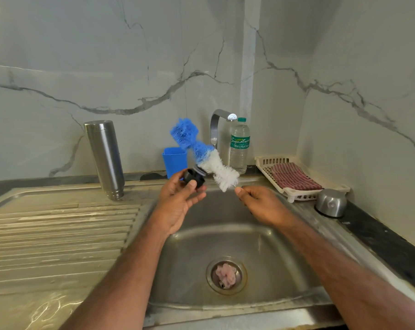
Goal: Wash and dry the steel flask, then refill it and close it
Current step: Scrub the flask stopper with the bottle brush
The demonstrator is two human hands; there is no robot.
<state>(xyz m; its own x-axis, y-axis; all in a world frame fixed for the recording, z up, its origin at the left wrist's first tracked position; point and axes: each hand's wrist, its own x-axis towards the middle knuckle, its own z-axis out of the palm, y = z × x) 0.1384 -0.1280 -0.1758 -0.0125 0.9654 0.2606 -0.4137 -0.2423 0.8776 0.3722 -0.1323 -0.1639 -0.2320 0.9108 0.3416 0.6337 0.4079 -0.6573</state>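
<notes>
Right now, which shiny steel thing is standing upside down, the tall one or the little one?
Both are. The tall steel flask stands mouth-down on the draining board, left of the sink; the little steel cup sits mouth-down by the rack.

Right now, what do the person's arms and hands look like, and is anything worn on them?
Both arms are bare as far as the picture shows: no sleeves, gloves, watch or bracelet appear. The left hand and the right hand show no rings on the fingers that can be seen. The two forearms come in from the bottom edge, and no markings show on them.
</notes>
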